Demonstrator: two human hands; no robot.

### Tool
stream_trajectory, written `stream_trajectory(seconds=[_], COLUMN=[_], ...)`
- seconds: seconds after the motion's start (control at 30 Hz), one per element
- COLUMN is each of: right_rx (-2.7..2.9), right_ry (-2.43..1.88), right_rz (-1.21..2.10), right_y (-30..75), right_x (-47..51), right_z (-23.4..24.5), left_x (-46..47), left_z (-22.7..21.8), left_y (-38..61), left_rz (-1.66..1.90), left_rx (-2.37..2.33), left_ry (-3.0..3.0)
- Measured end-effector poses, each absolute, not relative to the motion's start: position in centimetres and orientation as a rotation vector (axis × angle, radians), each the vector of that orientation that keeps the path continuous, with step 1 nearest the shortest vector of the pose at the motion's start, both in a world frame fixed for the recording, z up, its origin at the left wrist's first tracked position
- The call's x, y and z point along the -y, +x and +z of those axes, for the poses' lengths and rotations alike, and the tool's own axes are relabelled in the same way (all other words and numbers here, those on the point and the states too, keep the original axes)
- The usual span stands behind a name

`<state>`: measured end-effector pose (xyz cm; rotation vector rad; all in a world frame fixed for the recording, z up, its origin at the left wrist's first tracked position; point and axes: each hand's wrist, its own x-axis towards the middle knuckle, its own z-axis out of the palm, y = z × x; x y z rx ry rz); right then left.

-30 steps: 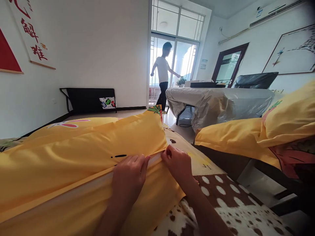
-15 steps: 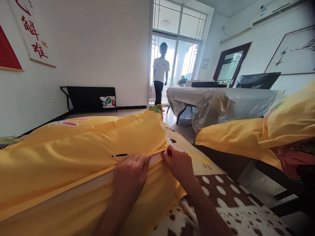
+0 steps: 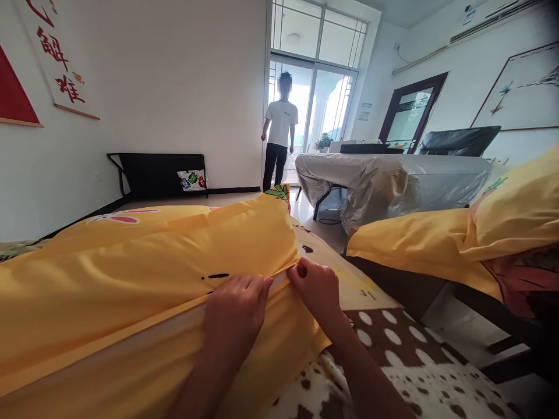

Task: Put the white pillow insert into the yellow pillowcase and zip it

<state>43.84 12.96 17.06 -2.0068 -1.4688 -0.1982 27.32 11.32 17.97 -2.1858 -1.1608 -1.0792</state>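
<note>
A yellow duvet cover [image 3: 144,262] with cartoon prints lies across the bed in front of me, a white strip of filling showing along its open edge. My left hand [image 3: 236,317] rests on that edge with its fingers curled and pressed onto the cloth. My right hand [image 3: 315,286] pinches the yellow edge at the end of the opening, fingers closed on the fabric. The two hands sit close together, almost touching.
A brown sheet with white dots [image 3: 393,355] lies under my right arm. A second yellow pile [image 3: 458,238] sits at the right. A covered table [image 3: 393,174] and a black chair [image 3: 454,141] stand beyond. Another person [image 3: 277,139] stands at the glass door.
My left hand has slid slightly right along the edge towards my right hand. The person at the door has turned round and moved a little left.
</note>
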Motion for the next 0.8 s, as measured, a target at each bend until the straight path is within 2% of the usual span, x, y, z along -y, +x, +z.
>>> stream_trajectory(seconds=[0.37,0.8], right_rx=[1.589,1.644], right_ry=[-1.847,-1.969], right_rz=[-0.077,-0.23], right_y=[44.5,44.6], right_x=[-12.1,-12.1], right_z=[17.6,17.7], left_x=[-11.5,-11.5], left_z=[18.2,18.2], left_y=[27.1,27.1], left_rz=[-1.123,-1.127], left_rx=[1.222,1.203], left_ry=[-2.223,-2.203])
